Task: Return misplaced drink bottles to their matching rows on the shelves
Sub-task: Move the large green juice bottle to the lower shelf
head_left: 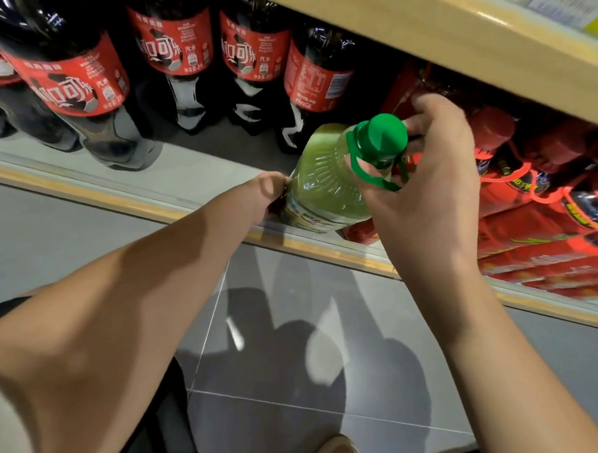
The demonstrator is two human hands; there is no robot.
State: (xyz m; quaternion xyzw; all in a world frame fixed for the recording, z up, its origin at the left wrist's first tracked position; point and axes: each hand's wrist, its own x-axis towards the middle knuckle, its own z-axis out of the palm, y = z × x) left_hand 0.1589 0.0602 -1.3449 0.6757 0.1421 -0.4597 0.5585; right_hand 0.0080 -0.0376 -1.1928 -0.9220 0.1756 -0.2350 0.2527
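A large green drink bottle [326, 180] with a green cap and a green carry strap stands at the front edge of the lower shelf [199, 169], between dark cola bottles and red-wrapped bottles. My right hand [432, 172] grips its neck and strap just under the cap. My left hand [272, 193] reaches round the bottle's left side low down; its fingers are hidden behind the bottle. A row of big cola bottles [75, 75] with red labels fills the shelf to the left. Red-capped, red-labelled bottles [535, 181] fill the right side.
A wooden shelf board [454, 38] hangs close above the bottle tops, with a price label at its top right. The lower shelf has a wooden front lip [84, 198]. Below lies a grey tiled floor [297, 380] with my shadow and a shoe tip.
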